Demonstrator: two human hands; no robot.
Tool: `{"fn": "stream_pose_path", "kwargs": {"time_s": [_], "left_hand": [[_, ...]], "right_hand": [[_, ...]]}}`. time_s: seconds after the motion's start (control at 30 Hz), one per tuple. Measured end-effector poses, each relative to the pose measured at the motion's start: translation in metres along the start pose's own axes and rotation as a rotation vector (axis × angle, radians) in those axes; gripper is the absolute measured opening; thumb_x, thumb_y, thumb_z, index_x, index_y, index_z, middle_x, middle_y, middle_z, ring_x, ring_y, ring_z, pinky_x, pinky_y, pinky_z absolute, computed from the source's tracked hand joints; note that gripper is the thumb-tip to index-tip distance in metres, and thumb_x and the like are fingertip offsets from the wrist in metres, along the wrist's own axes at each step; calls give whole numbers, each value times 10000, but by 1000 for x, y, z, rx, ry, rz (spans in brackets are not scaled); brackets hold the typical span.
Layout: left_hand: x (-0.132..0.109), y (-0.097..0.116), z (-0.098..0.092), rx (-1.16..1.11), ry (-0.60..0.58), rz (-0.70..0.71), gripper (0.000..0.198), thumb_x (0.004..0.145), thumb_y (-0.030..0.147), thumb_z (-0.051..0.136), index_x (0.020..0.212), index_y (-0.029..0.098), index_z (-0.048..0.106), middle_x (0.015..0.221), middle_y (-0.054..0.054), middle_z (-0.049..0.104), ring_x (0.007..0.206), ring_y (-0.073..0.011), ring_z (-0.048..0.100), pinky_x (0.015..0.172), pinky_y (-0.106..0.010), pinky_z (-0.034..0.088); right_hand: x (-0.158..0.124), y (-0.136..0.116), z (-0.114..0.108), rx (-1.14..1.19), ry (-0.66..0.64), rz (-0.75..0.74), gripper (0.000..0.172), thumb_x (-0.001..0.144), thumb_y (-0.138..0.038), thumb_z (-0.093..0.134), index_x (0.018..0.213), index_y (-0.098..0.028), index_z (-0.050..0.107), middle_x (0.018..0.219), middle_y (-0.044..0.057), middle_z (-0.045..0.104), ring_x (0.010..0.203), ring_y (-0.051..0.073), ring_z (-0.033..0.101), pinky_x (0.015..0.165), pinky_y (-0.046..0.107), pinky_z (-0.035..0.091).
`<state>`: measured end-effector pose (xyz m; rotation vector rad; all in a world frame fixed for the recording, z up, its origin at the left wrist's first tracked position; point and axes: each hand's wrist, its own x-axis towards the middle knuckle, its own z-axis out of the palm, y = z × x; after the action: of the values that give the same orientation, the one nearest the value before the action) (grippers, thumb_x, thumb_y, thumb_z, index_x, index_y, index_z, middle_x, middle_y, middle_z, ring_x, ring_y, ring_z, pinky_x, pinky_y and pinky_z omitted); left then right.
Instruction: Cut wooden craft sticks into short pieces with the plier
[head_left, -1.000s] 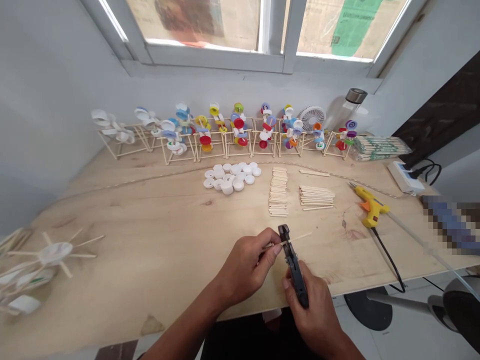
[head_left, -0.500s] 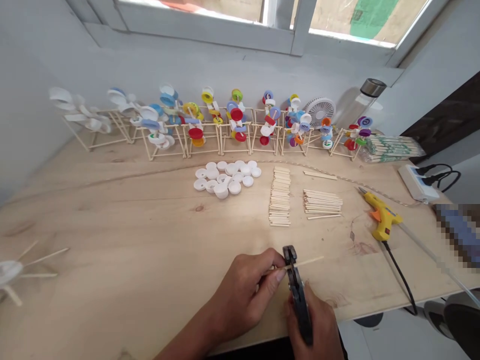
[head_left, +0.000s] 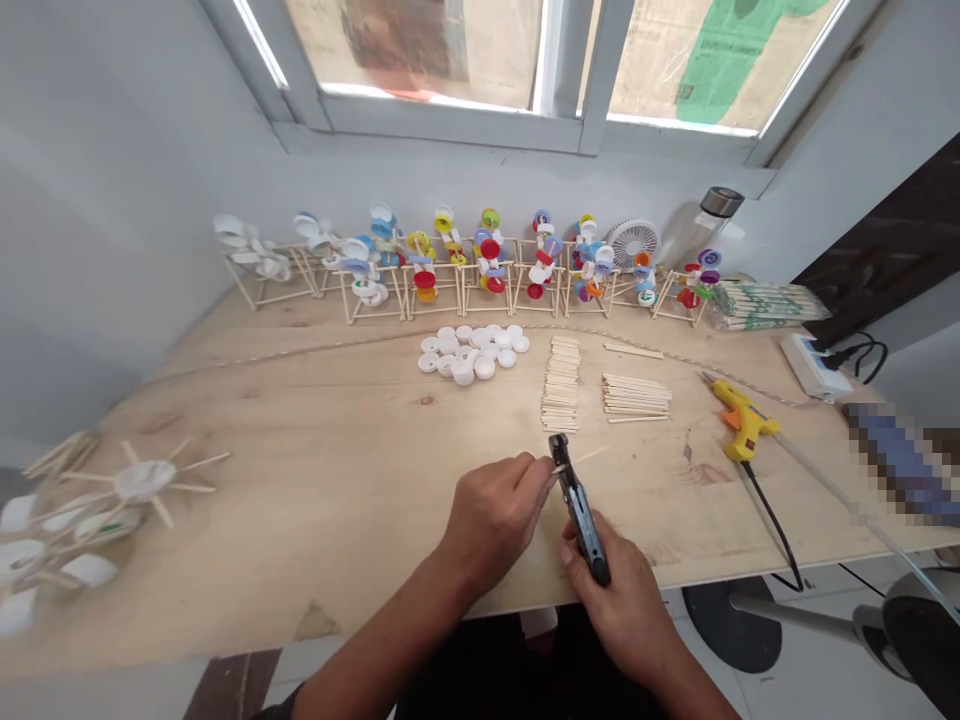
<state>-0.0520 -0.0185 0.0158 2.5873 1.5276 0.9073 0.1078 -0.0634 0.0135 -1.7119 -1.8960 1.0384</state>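
L hand [head_left: 491, 522] is closed, pinching a wood stick [head_left: 583, 456] btw thumb & fingers. R hand [head_left: 621, 605] is closed around black pliers [head_left: 579, 515], their tip on the stick, both above the tabletop [head_left: 300, 480], near its front edge.

Nine bottle-cap windmills [head_left: 487, 260], two craft-stick stacks [head_left: 561, 385], one held craft stick [head_left: 578, 456], one left hand [head_left: 491, 525], one right hand [head_left: 622, 610], one stick cutter [head_left: 579, 515], one glue gun [head_left: 742, 425], one desk fan [head_left: 632, 243], one power strip [head_left: 814, 365], one bottle [head_left: 701, 230].

The left hand [head_left: 491, 522] and right hand [head_left: 619, 610] are gripping close together above the plywood tabletop [head_left: 315, 470], both forearms angling inward.
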Motion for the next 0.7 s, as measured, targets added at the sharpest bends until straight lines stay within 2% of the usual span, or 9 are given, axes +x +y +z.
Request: {"fn": "stream_pose_path", "kwargs": {"time_s": [0.13,0.33,0.53,0.7], "left_hand": [[-1,5,-2,198,23,76,146,853,144,422,783,163,550,588,2,510,503,-112,441,481,-257,270],[-5,6,2,346,31,105,128,831,119,432,881,152,545,593,0,491,484,-126,439,458,-281,247],[-3,3,-1,364,24,210,173,854,97,372,872,129,542,577,-5,484,488,-129,464,456,-268,277],[-3,0,-3,279,-26,243,185,852,106,354,816,142,532,571,-2,484,482,-120,464,447,-245,285]], "right_hand": [[-2,1,-3,75,-25,13,131,805,-294,461,866,-206,538,744,-6,629,667,168,582,615,247,410],[-7,0,-4,99,-2,28,168,790,-289,474,907,-195,551,760,4,622,701,178,580,635,262,413],[-15,-1,-1,209,-56,81,184,800,-306,462,919,-188,537,656,-27,555,587,152,552,572,251,418],[-21,-2,1,180,-22,101,197,790,-304,473,936,-192,540,674,-21,576,574,151,559,559,248,421]]}}
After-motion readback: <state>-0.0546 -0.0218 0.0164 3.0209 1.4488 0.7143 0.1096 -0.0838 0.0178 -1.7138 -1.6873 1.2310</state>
